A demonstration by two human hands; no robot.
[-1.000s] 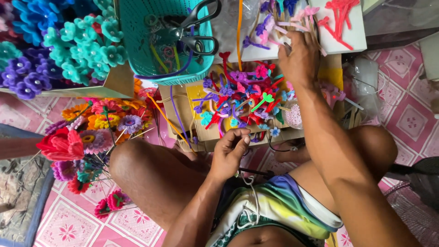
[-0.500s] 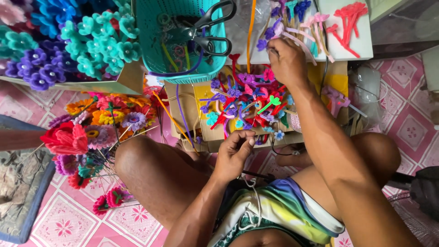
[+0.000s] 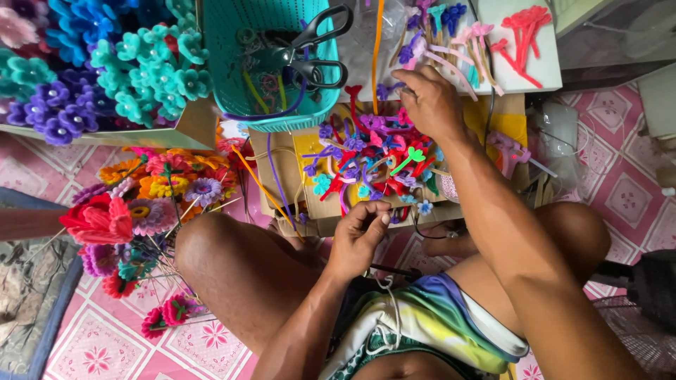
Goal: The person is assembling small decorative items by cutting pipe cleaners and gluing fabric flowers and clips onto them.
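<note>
We pinch a thin wire in our left hand (image 3: 359, 236) while our right hand (image 3: 431, 104) reaches, fingers curled, into the heap of pipe-cleaner pieces (image 3: 366, 158) kept within reach.

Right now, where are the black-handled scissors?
In the head view, the black-handled scissors lie in the teal plastic basket at top centre, left of the right hand and above the pile of coloured pipe-cleaner pieces.

Flat brown cardboard box (image 3: 296, 184) at centre under a heap of craft pieces, clear crinkled plastic bag (image 3: 563, 144) at three o'clock, no labels, signs or screens
</note>
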